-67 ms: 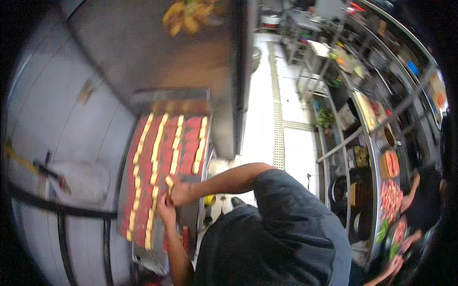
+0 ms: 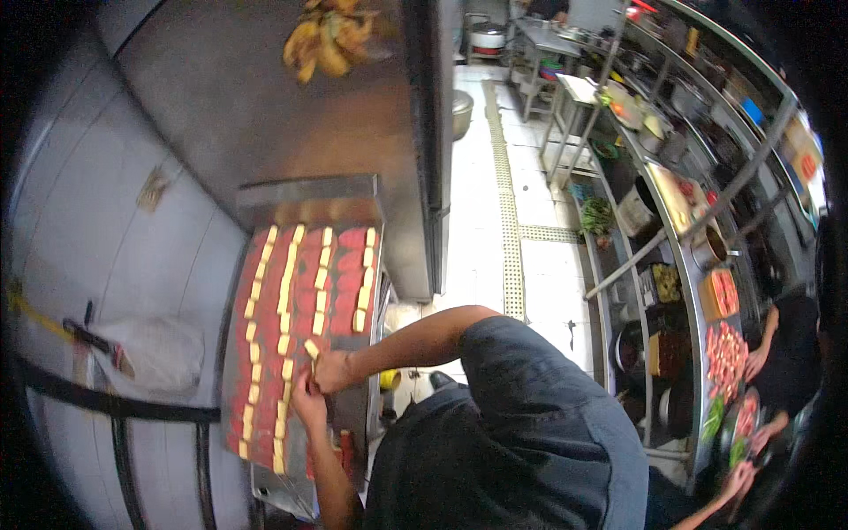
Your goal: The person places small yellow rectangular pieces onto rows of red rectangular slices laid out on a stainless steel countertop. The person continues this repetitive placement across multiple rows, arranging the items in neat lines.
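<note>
Well to the left of the hands, a crumpled clear plastic bag (image 2: 163, 358) sits against the tiled wall. Between it and the hands, pale yellow sticks (image 2: 255, 351), cheese-like, run end to end in long rows over thin red meat slices (image 2: 265, 389) on a grey metal surface (image 2: 344, 340). The rows extend beyond and nearer than the hands, presumably lined up so that stick and slice pair evenly.

The left hand (image 2: 307, 402) has its fingers bent in against the other hand; I cannot tell whether it grasps anything. Just beside it, the right hand (image 2: 334, 371) is curled, with a pale yellow stick (image 2: 312, 349) at its fingertips; whether it is pinched or lying there is unclear. The two probably meet for fine control over a small piece.

Far beyond them hangs or rests a bunch of bananas (image 2: 329, 42). Well to their right, a co-worker's hand (image 2: 757, 362) is beside chopped pink meat (image 2: 726, 358) on a counter. No brand, label or writing is legible.
</note>
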{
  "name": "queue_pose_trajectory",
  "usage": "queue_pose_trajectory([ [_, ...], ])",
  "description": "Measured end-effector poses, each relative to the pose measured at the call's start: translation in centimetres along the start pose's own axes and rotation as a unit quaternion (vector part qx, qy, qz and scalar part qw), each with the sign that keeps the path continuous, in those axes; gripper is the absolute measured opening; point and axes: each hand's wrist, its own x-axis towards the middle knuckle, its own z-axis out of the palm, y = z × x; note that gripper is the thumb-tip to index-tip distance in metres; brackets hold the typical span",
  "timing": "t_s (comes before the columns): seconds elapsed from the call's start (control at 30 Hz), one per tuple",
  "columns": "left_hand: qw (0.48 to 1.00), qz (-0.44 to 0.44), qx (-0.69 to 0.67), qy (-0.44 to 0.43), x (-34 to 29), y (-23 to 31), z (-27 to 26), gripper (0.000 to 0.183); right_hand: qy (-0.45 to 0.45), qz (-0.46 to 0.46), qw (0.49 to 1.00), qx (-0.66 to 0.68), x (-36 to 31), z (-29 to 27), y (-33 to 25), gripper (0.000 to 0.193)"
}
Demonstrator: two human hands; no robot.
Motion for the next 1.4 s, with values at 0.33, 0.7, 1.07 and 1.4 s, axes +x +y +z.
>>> queue_pose_trajectory([
  [0.33,0.937,0.157,0.305,-0.064,-2.4,4.5,0.9,0.046,0.163,-0.095,0.979,-0.074,3.3,4.9,-0.9,0.011],
  [0.7,0.918,0.179,0.351,0.052,-2.2,2.0,1.5,0.025,0.222,-0.096,0.962,0.124,2.1,2.3,4.6,0.045],
  [1.07,0.926,0.165,0.308,0.141,-3.7,3.3,2.8,0.028,0.072,-0.145,0.966,0.2,4.2,2.3,4.5,0.035],
  [1.4,0.886,0.198,0.387,0.163,-3.2,1.6,1.7,0.018,0.114,-0.129,0.956,0.237,4.7,-0.9,5.4,0.036],
])
